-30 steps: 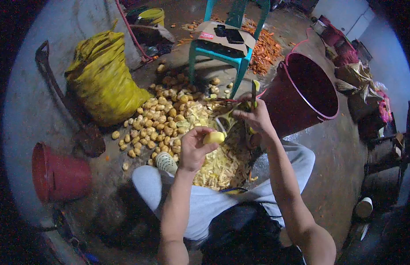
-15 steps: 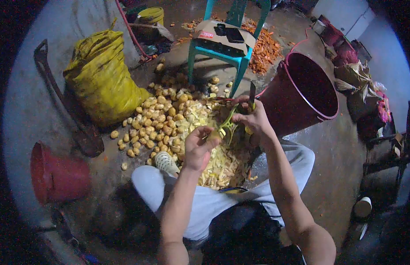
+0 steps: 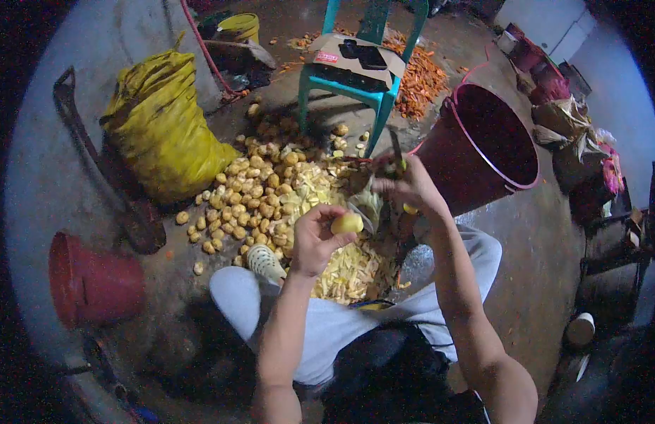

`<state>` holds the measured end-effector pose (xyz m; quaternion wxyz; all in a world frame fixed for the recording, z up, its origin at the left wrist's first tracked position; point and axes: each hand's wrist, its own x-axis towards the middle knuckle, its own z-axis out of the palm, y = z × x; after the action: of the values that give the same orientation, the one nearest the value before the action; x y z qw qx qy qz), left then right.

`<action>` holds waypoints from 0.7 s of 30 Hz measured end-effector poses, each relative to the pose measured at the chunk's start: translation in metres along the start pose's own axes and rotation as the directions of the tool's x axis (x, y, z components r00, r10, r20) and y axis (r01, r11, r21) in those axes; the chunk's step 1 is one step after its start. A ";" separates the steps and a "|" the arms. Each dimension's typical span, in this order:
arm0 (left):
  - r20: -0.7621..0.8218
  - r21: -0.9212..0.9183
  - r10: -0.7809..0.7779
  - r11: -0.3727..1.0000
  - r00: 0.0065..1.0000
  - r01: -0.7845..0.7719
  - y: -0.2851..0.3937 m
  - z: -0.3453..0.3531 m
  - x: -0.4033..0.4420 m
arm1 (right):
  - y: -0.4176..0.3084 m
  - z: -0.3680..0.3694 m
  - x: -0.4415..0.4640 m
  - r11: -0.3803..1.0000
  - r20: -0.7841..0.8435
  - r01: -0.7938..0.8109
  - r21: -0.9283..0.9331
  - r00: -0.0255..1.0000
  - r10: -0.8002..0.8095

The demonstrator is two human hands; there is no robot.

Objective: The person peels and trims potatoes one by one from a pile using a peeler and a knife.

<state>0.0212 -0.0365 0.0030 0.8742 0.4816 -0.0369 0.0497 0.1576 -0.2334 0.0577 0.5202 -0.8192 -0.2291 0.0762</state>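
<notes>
My left hand (image 3: pixel 319 240) is closed around a peeled, pale yellow potato (image 3: pixel 348 224), gripped between thumb and fingers. Just above and to its right, my right hand (image 3: pixel 408 187) wraps round a green peeler (image 3: pixel 368 206), whose head is smeared by motion beside the potato. A dark, narrow blade-like piece (image 3: pixel 396 146) sticks up from the same hand; whether it belongs to the peeler I cannot tell. Below both hands lies a heap of pale peelings (image 3: pixel 341 272). Unpeeled potatoes (image 3: pixel 246 201) are piled on the floor to the left.
A yellow sack (image 3: pixel 161 127) and a shovel (image 3: pixel 101 155) stand by the left wall. Near them is a red bucket (image 3: pixel 94 279). The large dark red bucket (image 3: pixel 475 152) sits at my right. Ahead, a teal chair (image 3: pixel 380 99) carries cardboard, with orange scraps (image 3: pixel 423 81) behind it.
The peeler and right hand have shifted slightly away from the potato, blurring. The potato has turned in my left hand and now shows a broad, peeled surface.
</notes>
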 end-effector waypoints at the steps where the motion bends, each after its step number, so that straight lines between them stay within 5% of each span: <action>1: 0.006 -0.058 -0.010 0.998 1.000 0.011 0.000 0.002 -0.003 | 0.003 -0.003 0.002 0.993 -0.067 -0.101 -0.062 0.993 0.097; 2: 0.010 -0.058 -0.003 0.998 1.000 0.004 0.000 0.003 -0.003 | 0.008 -0.005 0.002 0.993 -0.070 -0.095 -0.065 0.993 0.090; 4: -0.042 -0.358 -0.089 0.931 0.995 0.069 0.000 0.003 -0.004 | 0.015 -0.005 0.004 0.991 -0.097 -0.045 0.128 0.994 0.057; 5: -0.049 -0.361 -0.091 0.930 0.995 0.068 -0.002 0.002 -0.003 | 0.022 -0.001 0.003 0.981 -0.046 0.159 0.111 0.987 -0.155; 7: -0.017 -0.465 -0.133 0.878 0.991 0.110 -0.008 0.000 -0.003 | -0.002 0.012 -0.007 0.965 -0.059 0.256 0.065 0.966 -0.252; 11: 0.021 -0.568 -0.130 0.815 0.991 0.119 -0.009 -0.003 -0.004 | 0.025 -0.003 0.006 0.998 -0.203 -0.033 -0.046 0.979 0.023; 14: -0.060 -0.598 -0.164 0.796 0.985 0.096 -0.014 -0.009 0.003 | 0.034 0.009 0.002 0.972 -0.162 0.106 0.211 0.984 -0.072; 21: -0.159 -0.538 -0.198 0.839 0.967 0.084 0.001 0.000 0.003 | 0.034 0.014 -0.006 0.951 -0.110 -0.024 0.309 0.992 0.061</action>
<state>0.0242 -0.0355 0.0040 0.9728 0.2169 0.0783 0.0229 0.1574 -0.2365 0.0207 0.6519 -0.7364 -0.1655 0.0736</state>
